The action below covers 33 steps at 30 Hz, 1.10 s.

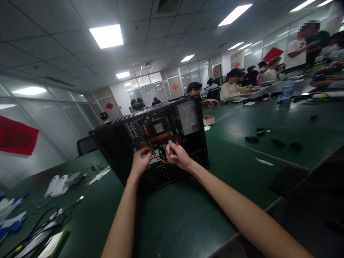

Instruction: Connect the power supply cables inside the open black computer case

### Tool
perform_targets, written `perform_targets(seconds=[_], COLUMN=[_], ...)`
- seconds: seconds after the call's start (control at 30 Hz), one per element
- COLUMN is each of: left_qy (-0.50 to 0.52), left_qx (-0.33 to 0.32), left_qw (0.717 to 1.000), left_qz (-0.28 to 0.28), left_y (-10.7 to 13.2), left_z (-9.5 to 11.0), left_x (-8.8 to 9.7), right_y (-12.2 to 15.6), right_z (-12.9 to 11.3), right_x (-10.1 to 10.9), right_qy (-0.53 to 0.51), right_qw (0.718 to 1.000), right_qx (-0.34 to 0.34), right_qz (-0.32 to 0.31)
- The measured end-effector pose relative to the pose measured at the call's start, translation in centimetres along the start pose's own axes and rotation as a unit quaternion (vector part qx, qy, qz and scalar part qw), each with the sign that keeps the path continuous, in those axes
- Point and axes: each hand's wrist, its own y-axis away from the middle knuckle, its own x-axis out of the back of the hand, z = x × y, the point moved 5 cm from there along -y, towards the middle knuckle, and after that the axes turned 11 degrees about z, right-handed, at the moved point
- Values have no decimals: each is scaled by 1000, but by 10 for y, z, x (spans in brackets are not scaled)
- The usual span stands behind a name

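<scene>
An open black computer case stands on the green table in front of me, its inside facing me. A motherboard and a silver power supply show inside it. My left hand is at the lower part of the case, fingers closed in a pinch on a thin bundle of yellow and orange wires. My right hand is curled closed beside the wires, below the power supply. Dark and red cabling lies around its fingertips, and what it grips is hidden.
On the green table, black cables and a white plastic bag lie to the left. Small black pieces, a water bottle and a small open box are to the right. Several people sit beyond.
</scene>
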Motion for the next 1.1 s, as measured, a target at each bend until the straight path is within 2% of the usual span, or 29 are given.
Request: perform_targets(seconds=[0.07,0.13,0.17,0.23,0.3,0.33,0.4,0.47,0.53,0.63,0.73,0.87,0.97,1.1], left_qy=[-73,-140,-168,-217,-260,-272,-270,-253,-234,-221,-230,-222,-135,-15], left_qx=[-75,-147,-172,-195,-195,-188,-163,-136,-139,-171,-191,-205,-162,-74], left_qw=[994,978,968,952,944,944,949,955,959,959,954,953,977,995], left_qz=[-11,-53,-76,-95,-55,-21,31,74,77,50,18,-5,-11,-67], left_y=[6,13,18,28,41,49,69,88,103,112,111,116,127,143], left_z=[11,21,24,25,22,18,10,5,8,21,32,38,35,27], left_x=[-4,-15,-21,-34,-43,-46,-53,-59,-66,-70,-65,-58,-60,-72], right_y=[13,28,35,47,55,57,59,59,57,56,62,73,81,96], right_z=[2,4,6,14,25,30,36,38,39,44,50,55,56,54], right_x=[-4,-11,-15,-24,-30,-31,-29,-22,-11,3,11,12,15,20], right_qy=[81,195,265,421,550,589,621,619,613,619,633,619,612,621], right_qw=[995,970,945,866,776,741,706,704,715,719,718,743,751,747], right_qx=[62,145,189,262,296,304,317,328,326,313,289,248,228,224], right_qz=[-6,-15,-24,-54,-91,-107,-122,-111,-79,-47,-10,59,97,75])
